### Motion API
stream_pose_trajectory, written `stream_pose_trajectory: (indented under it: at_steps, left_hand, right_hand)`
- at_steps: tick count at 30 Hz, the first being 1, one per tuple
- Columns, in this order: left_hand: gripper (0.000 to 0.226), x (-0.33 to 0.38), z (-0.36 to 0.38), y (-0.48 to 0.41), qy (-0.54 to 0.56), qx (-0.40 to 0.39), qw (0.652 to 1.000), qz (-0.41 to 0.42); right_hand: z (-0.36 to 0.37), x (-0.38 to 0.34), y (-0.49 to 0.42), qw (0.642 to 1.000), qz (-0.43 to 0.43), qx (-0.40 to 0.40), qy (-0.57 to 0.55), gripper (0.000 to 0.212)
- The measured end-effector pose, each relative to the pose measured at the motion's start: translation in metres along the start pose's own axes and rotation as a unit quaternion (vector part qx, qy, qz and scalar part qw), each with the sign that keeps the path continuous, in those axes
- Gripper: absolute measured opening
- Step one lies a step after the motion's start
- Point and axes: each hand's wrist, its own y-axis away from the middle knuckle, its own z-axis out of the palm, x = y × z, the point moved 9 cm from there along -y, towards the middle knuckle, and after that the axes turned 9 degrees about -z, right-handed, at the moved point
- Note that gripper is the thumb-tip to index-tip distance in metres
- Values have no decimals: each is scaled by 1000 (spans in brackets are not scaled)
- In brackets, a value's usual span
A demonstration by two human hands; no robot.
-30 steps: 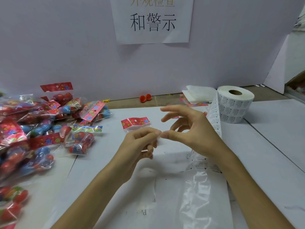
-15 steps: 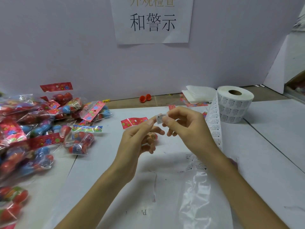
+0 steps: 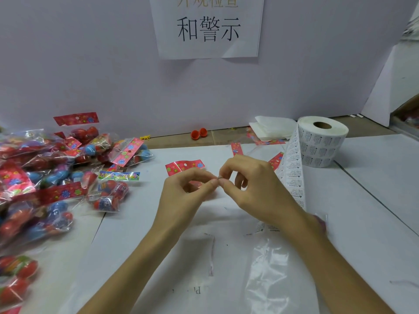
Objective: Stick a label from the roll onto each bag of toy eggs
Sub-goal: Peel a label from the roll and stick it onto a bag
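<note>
Pinched a tiny white printed label [image 3: 219, 177] between left hand [image 3: 181, 193] and right hand [image 3: 256, 189], fingertips together, over a clear red-headered bag [image 3: 184, 166]. Could've curled onto itself or stuck to skin, being so small and tacky. Worked on a white paper-covered table [image 3: 374, 177], white label roll [image 3: 322, 141] right, clear bags of red and blue toy eggs [image 3: 56, 177] piled left, lilac wall [image 3: 90, 64] behind.

left hand [image 3: 181, 196] + right hand [image 3: 256, 189] pinch label [image 3: 219, 177] | roll [image 3: 322, 141] upright
</note>
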Motion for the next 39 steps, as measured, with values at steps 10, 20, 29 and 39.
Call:
stream_pose_trajectory:
  at_steps: [10, 20, 29, 39]
  left_hand:
    - [38, -20, -4, -6, 184, -35, 974, -124]
    - [16, -12, -24, -9, 78, 67, 994, -48]
    - [48, -47, -57, -32, -351, 139, 917, -130]
    - [52, -41, -41, -29, -97, 96, 986, -96]
  right_hand:
    - [0, 13, 2, 964, 147, 94, -198, 16]
    - [-9, 16, 3, 956, 138, 144, -213, 18]
    - [27, 46, 17, 951, 259, -1, -167, 52]
    - [37, 47, 22, 918, 317, 9, -236, 66]
